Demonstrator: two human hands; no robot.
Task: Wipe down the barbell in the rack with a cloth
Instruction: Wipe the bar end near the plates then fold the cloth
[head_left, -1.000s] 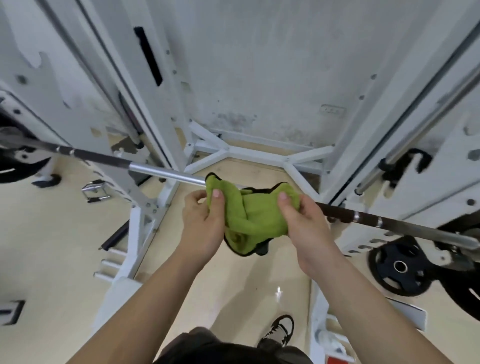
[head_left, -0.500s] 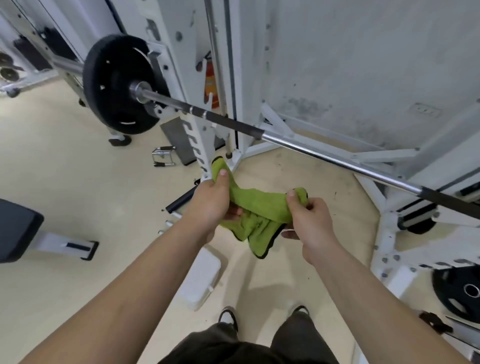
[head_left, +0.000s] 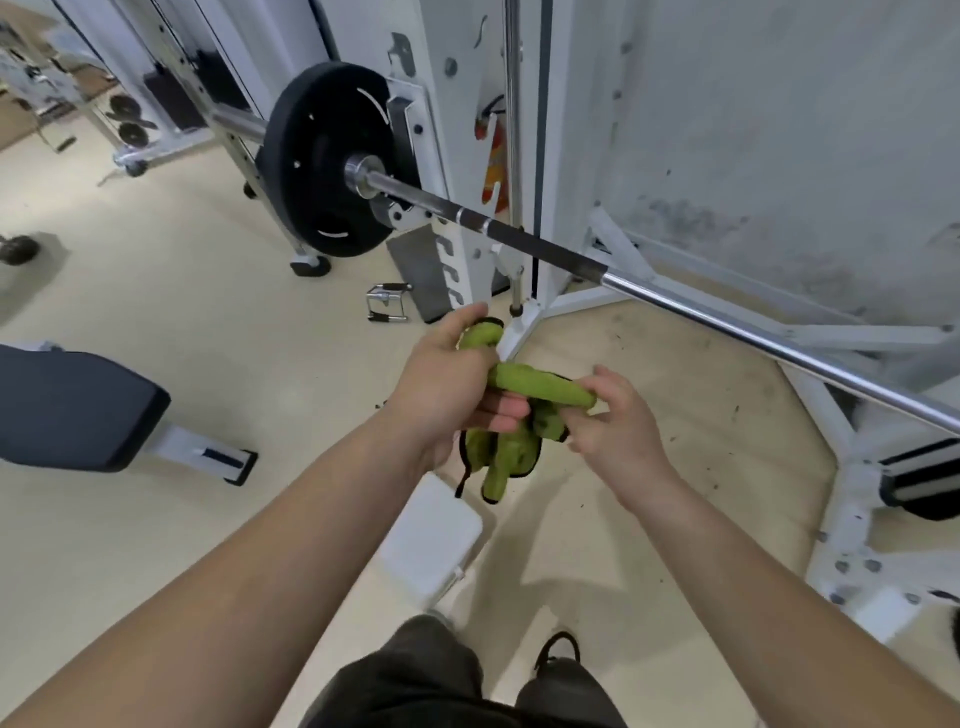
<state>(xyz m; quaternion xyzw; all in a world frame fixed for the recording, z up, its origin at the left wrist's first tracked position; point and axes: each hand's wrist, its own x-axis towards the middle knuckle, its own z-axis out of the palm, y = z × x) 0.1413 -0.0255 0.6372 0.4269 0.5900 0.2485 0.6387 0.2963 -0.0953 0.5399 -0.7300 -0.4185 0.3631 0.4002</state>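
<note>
Both hands' grip on cloth (head_left: 524, 395), below barbell (head_left: 675, 306).

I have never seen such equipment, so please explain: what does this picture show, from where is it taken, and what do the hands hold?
The camera sits on the person's head and looks down, so you see their own arms. The left hand and the right hand hold a bunched green cloth between them, below the barbell and apart from it. The barbell is a long steel bar resting in a white rack, with a black weight plate on its far end. A dark padded bench stands on the floor at left.
</note>
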